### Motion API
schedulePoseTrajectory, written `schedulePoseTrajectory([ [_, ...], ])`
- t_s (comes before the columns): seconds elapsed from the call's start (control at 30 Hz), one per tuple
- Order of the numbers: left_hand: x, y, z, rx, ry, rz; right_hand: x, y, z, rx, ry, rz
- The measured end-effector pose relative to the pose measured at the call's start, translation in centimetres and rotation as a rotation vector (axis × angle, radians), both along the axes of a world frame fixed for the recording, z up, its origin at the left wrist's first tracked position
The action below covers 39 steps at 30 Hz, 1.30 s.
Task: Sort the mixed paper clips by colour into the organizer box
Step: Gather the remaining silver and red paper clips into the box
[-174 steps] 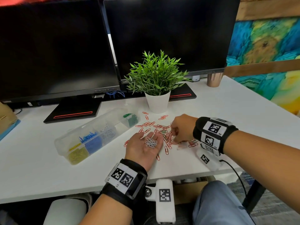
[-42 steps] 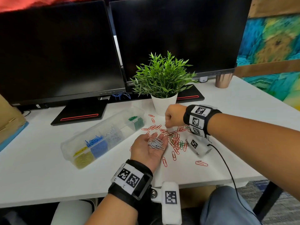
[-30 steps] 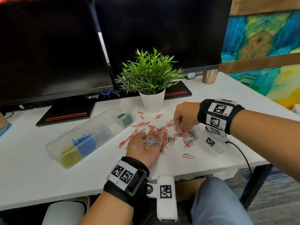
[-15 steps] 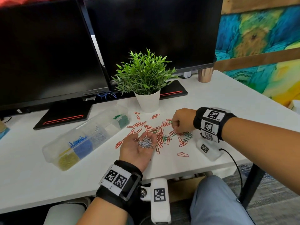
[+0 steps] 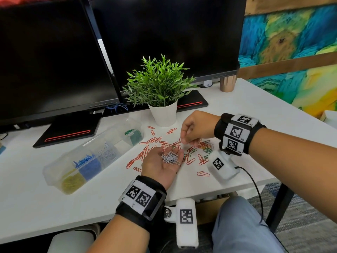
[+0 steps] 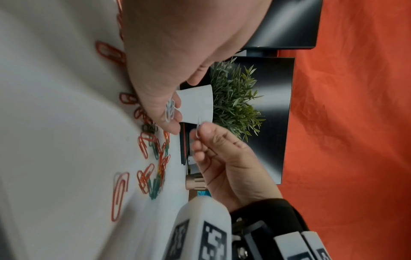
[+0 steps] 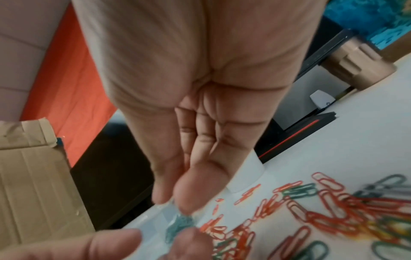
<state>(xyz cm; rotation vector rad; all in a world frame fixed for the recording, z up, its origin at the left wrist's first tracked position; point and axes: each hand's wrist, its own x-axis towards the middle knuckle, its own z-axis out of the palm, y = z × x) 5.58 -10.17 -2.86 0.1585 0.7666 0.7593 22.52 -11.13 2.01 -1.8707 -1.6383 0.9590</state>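
Note:
My left hand (image 5: 158,164) lies palm up over the table and carries a small heap of white paper clips (image 5: 170,157), its fingers relaxed. Just beyond its fingertips, my right hand (image 5: 183,140) pinches one white clip (image 6: 197,127) between thumb and forefinger. Loose red and green clips (image 5: 193,152) are scattered on the white table under and around both hands. To the left lies the clear organizer box (image 5: 47,173), with yellow, blue, white and green clips in separate compartments. In the right wrist view the pinched clip is hidden by my right hand (image 7: 171,202).
A potted plant (image 5: 162,114) stands just behind the clips. Two dark monitors (image 5: 164,33) on black bases fill the back of the table. A copper cup (image 5: 227,84) is at the back right. A cardboard box (image 7: 33,176) sits far left. The table's front edge is close.
My right hand has come up off the pile with a white clip and moved left towards my left fingertips. The left hand stays palm up with its heap.

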Motion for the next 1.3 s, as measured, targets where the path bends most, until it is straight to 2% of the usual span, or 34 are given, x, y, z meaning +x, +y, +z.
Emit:
schedulePoseTrajectory([
  [0.07, 0.6, -0.2, 0.2, -0.030, -0.050, -0.020, -0.3, -0.1, 0.4, -0.019, 0.052, 0.046],
  [0.13, 1.2, -0.3, 0.5, -0.025, -0.088, -0.004, 0.3, 0.0, 0.7, -0.001, -0.014, 0.027],
  [0.2, 1.5, -0.3, 0.7, -0.013, -0.078, 0.022, 1.7, -0.1, 0.9, -0.007, -0.266, -0.048],
  [0.27, 1.4, -0.5, 0.7, -0.010, -0.082, 0.028, 3.1, -0.7, 0.5, -0.096, -0.506, -0.116],
  [0.33, 1.2, -0.6, 0.6, -0.004, -0.077, 0.018, 4.0, -1.3, -0.4, -0.185, -0.580, -0.158],
  [0.6, 1.1, -1.1, 0.6, -0.006, -0.063, 0.022, 4.5, -1.5, -2.6, -0.252, -0.508, -0.194],
  [0.83, 0.9, -1.1, 0.4, 0.019, -0.044, 0.007, 4.8, -1.9, -1.7, -0.271, -0.283, -0.253],
  [0.93, 1.4, -1.4, 0.3, -0.012, 0.004, -0.043, 3.3, -1.9, -0.1, -0.160, -0.264, -0.151],
  [1.07, 2.4, -1.7, 0.2, -0.067, -0.036, -0.049, 0.9, -2.0, 1.4, -0.086, -0.129, -0.032],
  [1.13, 2.5, -1.6, 0.3, -0.070, -0.049, -0.037, 1.1, -1.9, 1.3, -0.092, -0.224, -0.062],
  [1.23, 2.0, -1.5, 0.5, -0.061, -0.077, -0.004, 2.6, -2.4, 0.5, -0.195, -0.534, -0.132],
  [1.3, 1.4, -1.4, 0.7, -0.036, -0.070, 0.011, 3.4, -2.9, -0.3, -0.285, -0.608, -0.147],
])
